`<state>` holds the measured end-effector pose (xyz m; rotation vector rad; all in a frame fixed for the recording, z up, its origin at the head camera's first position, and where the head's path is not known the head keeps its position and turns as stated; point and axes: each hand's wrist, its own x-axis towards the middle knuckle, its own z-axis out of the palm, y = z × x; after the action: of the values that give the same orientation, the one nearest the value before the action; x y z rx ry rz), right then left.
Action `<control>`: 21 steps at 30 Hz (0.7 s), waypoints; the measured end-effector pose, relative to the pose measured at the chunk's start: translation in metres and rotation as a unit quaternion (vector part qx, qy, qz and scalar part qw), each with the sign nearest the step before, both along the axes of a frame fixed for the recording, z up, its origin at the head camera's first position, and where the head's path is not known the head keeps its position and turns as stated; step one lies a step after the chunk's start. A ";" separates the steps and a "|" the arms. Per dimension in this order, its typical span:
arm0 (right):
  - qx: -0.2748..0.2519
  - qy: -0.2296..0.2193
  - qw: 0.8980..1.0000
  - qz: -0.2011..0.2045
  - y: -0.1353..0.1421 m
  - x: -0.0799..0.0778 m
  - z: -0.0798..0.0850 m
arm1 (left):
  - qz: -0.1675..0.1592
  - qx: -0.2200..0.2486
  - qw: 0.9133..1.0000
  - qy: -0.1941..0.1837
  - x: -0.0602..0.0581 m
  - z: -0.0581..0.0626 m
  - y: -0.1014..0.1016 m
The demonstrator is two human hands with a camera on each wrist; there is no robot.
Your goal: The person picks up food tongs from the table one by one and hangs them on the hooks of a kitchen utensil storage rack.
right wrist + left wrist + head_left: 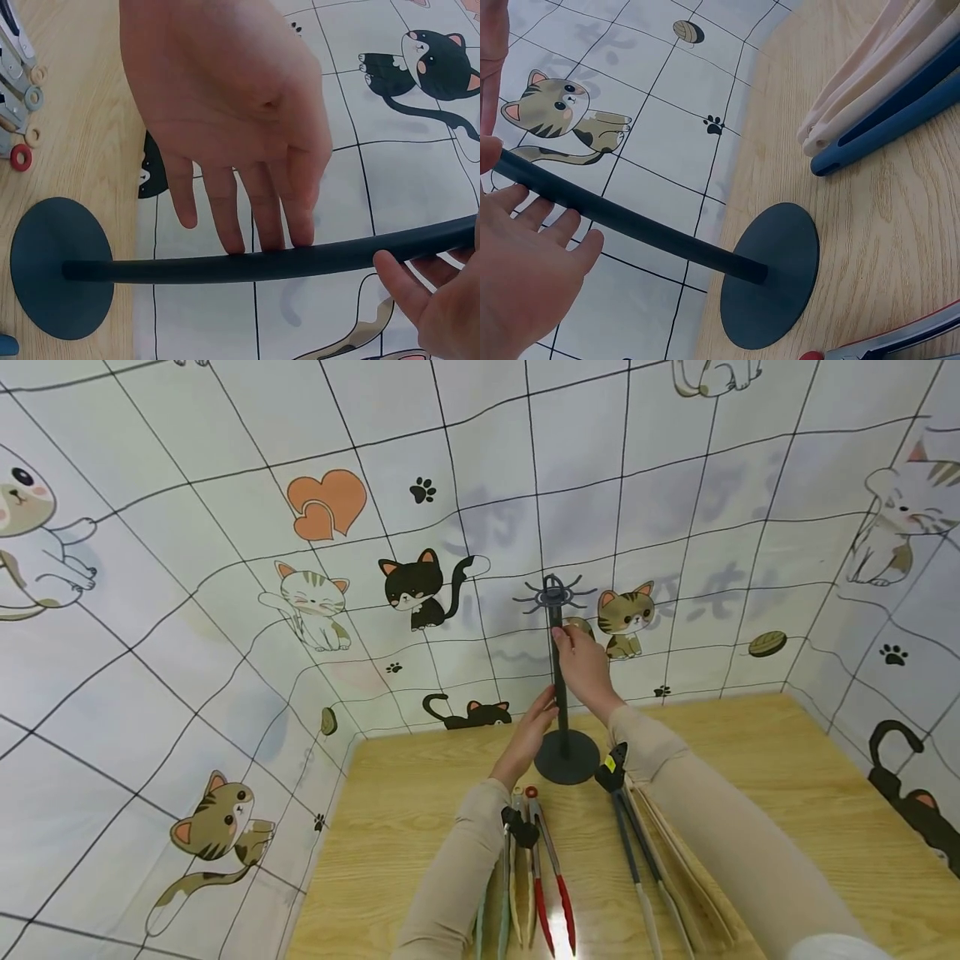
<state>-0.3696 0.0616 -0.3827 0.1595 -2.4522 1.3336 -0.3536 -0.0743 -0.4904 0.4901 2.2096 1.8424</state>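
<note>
A dark grey stand (560, 681) with a ring of curved hooks (553, 596) at its top rises from a round base (567, 758) on the wooden table. My right hand (585, 668) grips the pole below the hooks; at the edge of the right wrist view, part of that hand (442, 307) shows along the pole. Lower down, my left hand (531, 735) touches the pole. Its fingers extend to the pole in the left wrist view (532, 262), fingertips against it. The left thumb is not clearly visible.
Red-tipped tongs (551, 877) lie near my left forearm beside green and cream ones. Blue-grey tongs (637, 852) and beige tongs (690, 868) lie by my right forearm. A cat-print sheet (480, 460) covers the walls behind and at the sides.
</note>
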 end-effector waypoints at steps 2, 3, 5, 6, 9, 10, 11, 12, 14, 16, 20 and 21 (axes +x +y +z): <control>-0.003 0.009 1.000 -0.001 0.001 0.002 -0.001 | 0.000 -0.004 1.000 0.002 0.003 0.001 0.000; -0.005 0.013 1.000 -0.001 0.001 0.003 -0.002 | -0.002 -0.004 1.000 0.005 0.005 0.002 0.001; -0.009 0.021 1.000 -0.002 0.001 0.005 -0.003 | -0.004 -0.007 1.000 0.010 0.008 0.003 0.001; -0.008 0.023 1.000 0.000 0.002 0.007 -0.004 | -0.005 -0.009 1.000 0.011 0.009 0.003 0.000; 0.001 0.032 0.999 0.000 0.003 0.012 -0.006 | -0.011 -0.013 1.000 0.017 0.015 0.004 0.001; 0.003 0.035 0.999 0.000 0.004 0.015 -0.006 | -0.013 -0.013 1.000 0.018 0.017 0.004 0.001; 0.003 0.038 0.999 0.000 0.004 0.017 -0.007 | -0.015 -0.012 1.000 0.018 0.020 0.004 0.000; 0.004 0.042 0.999 0.000 0.004 0.019 -0.007 | -0.017 -0.010 1.000 0.017 0.022 0.004 0.000; 0.007 0.049 0.999 -0.002 0.004 0.023 -0.009 | -0.020 -0.002 1.000 0.014 0.027 0.004 -0.001; 0.005 0.054 0.999 0.002 0.004 0.028 -0.009 | -0.020 -0.001 1.000 0.008 0.033 0.004 -0.003; 0.008 0.065 0.998 0.000 0.005 0.039 -0.011 | -0.024 0.001 1.000 0.001 0.045 0.005 -0.004; 0.007 0.067 0.998 0.000 0.006 0.042 -0.011 | -0.027 0.002 1.000 -0.001 0.047 0.004 -0.004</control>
<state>-0.3280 0.0672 -0.3939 0.2459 -2.3498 1.2631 -0.3067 -0.0787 -0.4862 0.5429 2.1717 1.8195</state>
